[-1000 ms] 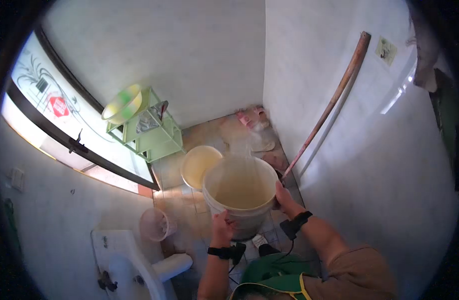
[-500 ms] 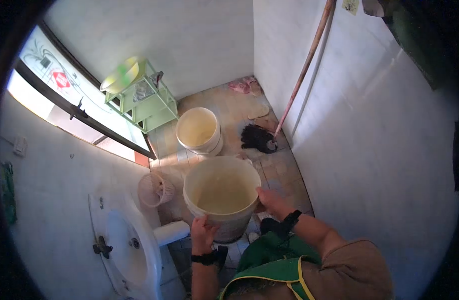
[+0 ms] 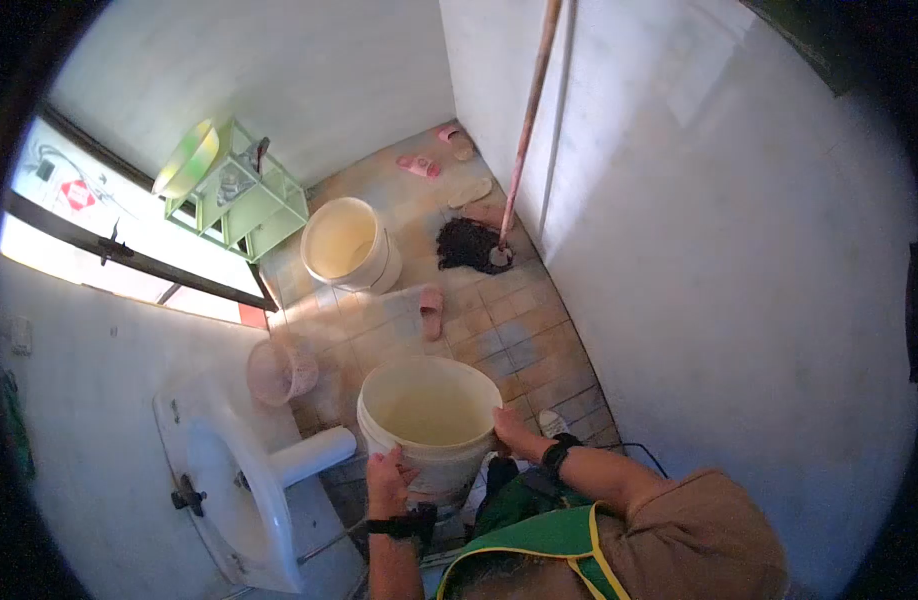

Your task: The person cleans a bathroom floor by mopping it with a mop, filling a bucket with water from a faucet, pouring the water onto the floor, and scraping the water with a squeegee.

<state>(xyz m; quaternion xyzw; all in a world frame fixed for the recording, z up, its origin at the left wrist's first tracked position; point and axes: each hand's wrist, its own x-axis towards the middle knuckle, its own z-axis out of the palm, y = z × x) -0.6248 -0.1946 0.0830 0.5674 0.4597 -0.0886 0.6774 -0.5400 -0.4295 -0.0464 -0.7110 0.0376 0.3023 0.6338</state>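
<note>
A large off-white bucket (image 3: pixel 434 465) is held in front of my body, its wide mouth facing up. My left hand (image 3: pixel 389 478) grips its near left side close to the rim. On the opposite side, my right hand (image 3: pixel 516 432) is closed on the rim. The inside looks pale yellowish; whether it holds water I cannot tell. Part of the bucket's lower end is hidden by my arms and green apron (image 3: pixel 524 540).
A second white bucket (image 3: pixel 379 265) stands ahead near a green shelf (image 3: pixel 269 215). A mop (image 3: pixel 469 245) leans on the right wall. Pink slippers (image 3: pixel 432 313) lie on the tiles. At left are a white sink (image 3: pixel 284 520) and a pink basket (image 3: pixel 269 372).
The held bucket has come nearer my body, uncovering a pink slipper and more tiled floor. My view has shifted to the right. Both hands keep their hold.
</note>
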